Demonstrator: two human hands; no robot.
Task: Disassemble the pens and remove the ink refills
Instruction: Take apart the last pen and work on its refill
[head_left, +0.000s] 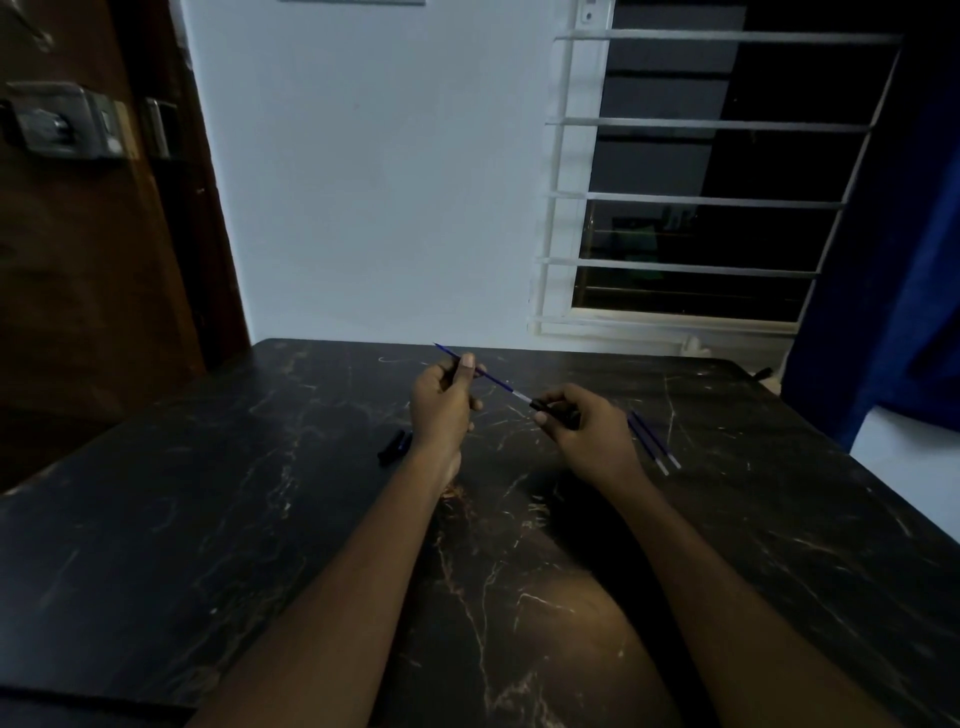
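Forearms (337, 597) in from 6 o'clock — left hand (447, 405) pinches ink refill (498, 385), right hand (576, 426) grips barrel (543, 404) at 12. Pull straight along axis — no bending. Two loose refills (654, 447) lie at 2.

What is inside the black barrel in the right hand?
A blue refill sticks out of the barrel, pinched by the left hand. How much lies inside is hidden.

The table (197, 519) has a smooth, faintly glossy black top with pale marble-like veins. The ink refill (500, 383) looks like thin blue plastic with a clear end, and the pen barrel (539, 403) like matt black plastic. The door (78, 270) is dark wood with a dull metal lock (57, 122), and the curtain (893, 312) is blue cloth.
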